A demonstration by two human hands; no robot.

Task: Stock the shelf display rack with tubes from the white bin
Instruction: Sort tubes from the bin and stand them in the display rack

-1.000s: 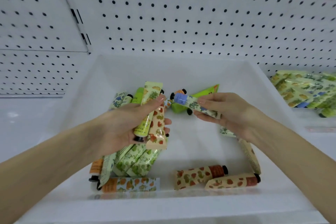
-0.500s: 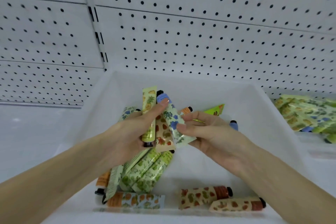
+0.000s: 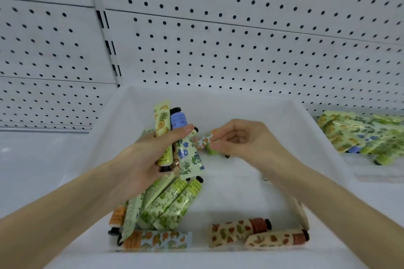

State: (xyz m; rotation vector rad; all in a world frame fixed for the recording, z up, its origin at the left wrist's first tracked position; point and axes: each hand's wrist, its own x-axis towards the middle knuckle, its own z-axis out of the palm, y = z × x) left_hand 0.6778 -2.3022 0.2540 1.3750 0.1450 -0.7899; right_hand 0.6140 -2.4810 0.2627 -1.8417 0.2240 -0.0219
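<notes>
A white bin (image 3: 290, 129) sits on the shelf in front of me with several patterned tubes in it. My left hand (image 3: 142, 159) is over the bin's left half, shut on a bunch of tubes: a pineapple-print tube (image 3: 162, 129), a blue-flower tube with a blue cap (image 3: 185, 150) and a brownish one mostly hidden behind. My right hand (image 3: 238, 142) reaches into the middle of the bin and pinches the end of an orange-print tube (image 3: 205, 140) lying by a green tube (image 3: 211, 150).
Green leaf-print tubes (image 3: 170, 205) lie piled at the bin's front left, and two strawberry-print tubes (image 3: 258, 233) lie at the front right. A tray of stocked tubes (image 3: 360, 137) stands on the shelf to the right. White pegboard (image 3: 240, 39) forms the back wall.
The blue-flower tube has passed from my right hand into the bunch in my left hand. My right hand has moved on and taken hold of an orange-print tube in the bin.
</notes>
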